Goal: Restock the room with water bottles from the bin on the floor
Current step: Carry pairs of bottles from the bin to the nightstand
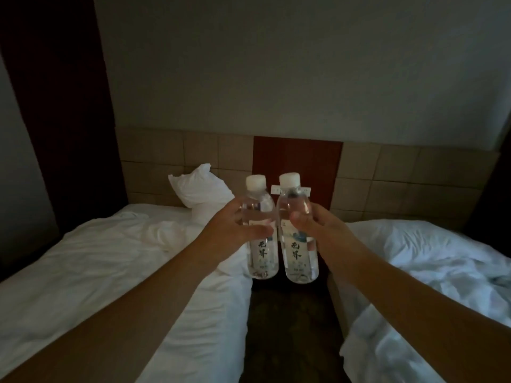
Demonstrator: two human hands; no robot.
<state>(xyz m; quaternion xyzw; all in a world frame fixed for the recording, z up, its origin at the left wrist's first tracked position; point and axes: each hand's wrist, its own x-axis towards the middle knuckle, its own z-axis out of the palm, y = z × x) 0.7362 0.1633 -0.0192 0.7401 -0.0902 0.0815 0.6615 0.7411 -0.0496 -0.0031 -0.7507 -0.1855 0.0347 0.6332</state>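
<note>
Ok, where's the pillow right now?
The pillow leans against the headboard on the left bed, just left of the bottle in the left hand.

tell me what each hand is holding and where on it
The left hand grips one water bottle around its upper body; the right hand grips the other bottle likewise.

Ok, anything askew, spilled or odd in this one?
No spill: both bottles are capped and upright, one in each hand. The beds are rumpled, and the pillow leans crooked against the headboard.
</note>
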